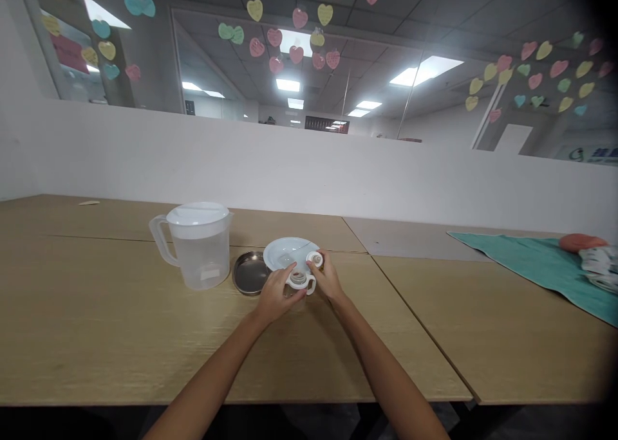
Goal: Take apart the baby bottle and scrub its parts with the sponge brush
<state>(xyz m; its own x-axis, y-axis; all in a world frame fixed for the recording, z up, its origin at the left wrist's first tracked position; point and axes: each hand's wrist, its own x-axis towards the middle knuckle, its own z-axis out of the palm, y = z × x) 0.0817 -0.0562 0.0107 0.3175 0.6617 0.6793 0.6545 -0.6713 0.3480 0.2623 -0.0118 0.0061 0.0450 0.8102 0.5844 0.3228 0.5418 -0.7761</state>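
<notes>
My left hand point(276, 298) is closed round a small bottle point(298, 279) with a white collar and a loop at its side. The bottle's round mouth is uncovered and faces up; its lower body is mostly hidden. Pinched in the fingers of my right hand point(330, 280) is a small round white cap point(315, 258), held just above and right of the bottle mouth, apart from it. Right behind both hands lies a pale blue-white plate point(277, 249) with something clear on it. A round metal dish point(250, 274) sits beside the plate, left of my left hand.
A translucent lidded pitcher point(203, 253) stands on the wooden table point(120, 324) to the left. On the far right a teal cloth point(521, 260) carries an orange-red item point(582, 242) and a whitish bundle point(601, 263). A white wall point(290, 170) bounds the table's back.
</notes>
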